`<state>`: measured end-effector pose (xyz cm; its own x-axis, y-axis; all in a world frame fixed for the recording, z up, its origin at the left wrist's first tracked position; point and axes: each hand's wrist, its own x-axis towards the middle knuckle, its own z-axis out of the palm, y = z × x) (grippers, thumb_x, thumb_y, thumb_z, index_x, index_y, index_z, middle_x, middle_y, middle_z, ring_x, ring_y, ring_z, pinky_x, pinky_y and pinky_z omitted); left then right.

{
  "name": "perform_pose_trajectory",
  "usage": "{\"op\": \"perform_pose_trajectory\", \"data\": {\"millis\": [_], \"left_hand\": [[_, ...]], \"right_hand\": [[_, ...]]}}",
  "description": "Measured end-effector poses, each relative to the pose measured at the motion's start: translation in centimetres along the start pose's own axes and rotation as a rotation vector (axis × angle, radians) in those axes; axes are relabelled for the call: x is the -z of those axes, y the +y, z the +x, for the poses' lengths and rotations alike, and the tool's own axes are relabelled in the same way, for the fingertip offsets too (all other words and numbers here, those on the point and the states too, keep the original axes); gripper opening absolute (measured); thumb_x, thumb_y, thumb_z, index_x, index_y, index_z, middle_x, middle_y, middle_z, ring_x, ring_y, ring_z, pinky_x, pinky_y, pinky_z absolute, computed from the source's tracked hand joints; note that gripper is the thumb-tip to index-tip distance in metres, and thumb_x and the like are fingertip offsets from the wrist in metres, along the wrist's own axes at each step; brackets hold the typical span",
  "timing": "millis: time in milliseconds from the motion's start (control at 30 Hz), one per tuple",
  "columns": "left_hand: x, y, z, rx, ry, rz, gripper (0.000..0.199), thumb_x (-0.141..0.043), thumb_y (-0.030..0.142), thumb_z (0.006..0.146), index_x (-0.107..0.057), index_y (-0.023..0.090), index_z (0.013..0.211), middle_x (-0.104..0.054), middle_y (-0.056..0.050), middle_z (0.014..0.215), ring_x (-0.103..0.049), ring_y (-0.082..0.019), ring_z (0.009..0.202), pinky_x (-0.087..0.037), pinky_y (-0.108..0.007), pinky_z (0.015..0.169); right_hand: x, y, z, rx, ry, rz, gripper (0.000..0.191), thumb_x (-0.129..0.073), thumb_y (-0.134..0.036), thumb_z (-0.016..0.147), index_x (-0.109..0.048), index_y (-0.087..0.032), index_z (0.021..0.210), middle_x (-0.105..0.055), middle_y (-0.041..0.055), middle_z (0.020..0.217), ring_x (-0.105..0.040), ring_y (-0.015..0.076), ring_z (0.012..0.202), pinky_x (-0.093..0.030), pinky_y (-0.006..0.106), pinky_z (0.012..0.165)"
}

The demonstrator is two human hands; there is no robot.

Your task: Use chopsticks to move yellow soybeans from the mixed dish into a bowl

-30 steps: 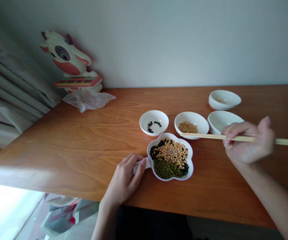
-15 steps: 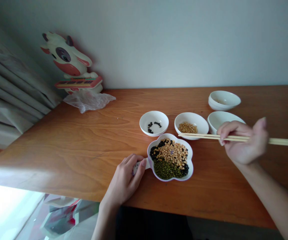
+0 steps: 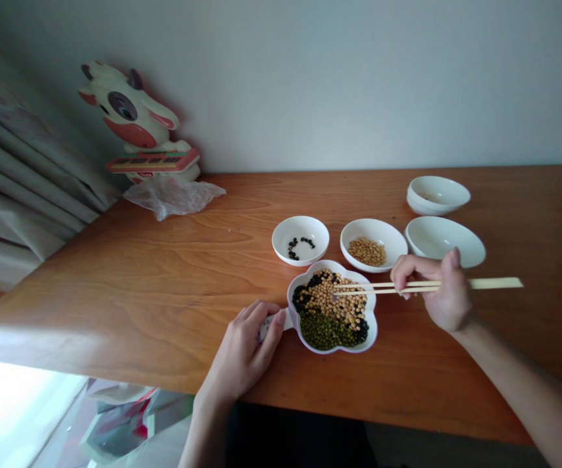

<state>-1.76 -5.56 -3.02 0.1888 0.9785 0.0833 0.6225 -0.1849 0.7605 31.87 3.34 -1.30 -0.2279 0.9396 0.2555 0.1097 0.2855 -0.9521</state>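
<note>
My left hand [image 3: 247, 351] is closed around the short handle of a flower-shaped pan-like dish [image 3: 373, 328] with a pale purple rim. Inside it lie yellow soybeans [image 3: 332, 305], green mung beans [image 3: 327, 333] and black beans [image 3: 304, 300]. My right hand [image 3: 436, 286] grips a pair of light wooden chopsticks [image 3: 492, 283], their tips slightly apart over the soybeans; whether they touch a bean I cannot tell. Just behind the dish, one white bowl [image 3: 281, 244] has several black beans in it, and another white bowl [image 3: 395, 240] holds a small heap of soybeans.
At the right, a white bowl [image 3: 449, 237] sits near my right hand, and a further bowl [image 3: 439, 195] with something small inside stands behind it. A cow-shaped toy keyboard [image 3: 154, 159] and a crumpled plastic bag [image 3: 183, 197] are at the back left of the wooden table [image 3: 164, 279].
My right hand has moved left and a little down, bringing the chopsticks from beside the soybean bowl to over the dish. Their tips have spread apart. My left hand stays on the handle.
</note>
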Motion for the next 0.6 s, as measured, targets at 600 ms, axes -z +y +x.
{"op": "perform_pose_trajectory", "data": {"millis": [600], "left_hand": [[-0.04,-0.05,0.0,-0.002,0.001,0.002,0.022,-0.049,0.037,0.112,-0.063,0.024,0.102,-0.069,-0.001,0.095,-0.065,-0.018,0.089,-0.046,-0.03,0.086]], "right_hand": [[0.0,-0.09,-0.04,0.012,-0.019,0.001,0.085,-0.015,-0.081,0.097,-0.068,-0.025,0.061,-0.058,0.0049,0.058,-0.051,0.0199,0.053,-0.039,0.037,0.054]]}}
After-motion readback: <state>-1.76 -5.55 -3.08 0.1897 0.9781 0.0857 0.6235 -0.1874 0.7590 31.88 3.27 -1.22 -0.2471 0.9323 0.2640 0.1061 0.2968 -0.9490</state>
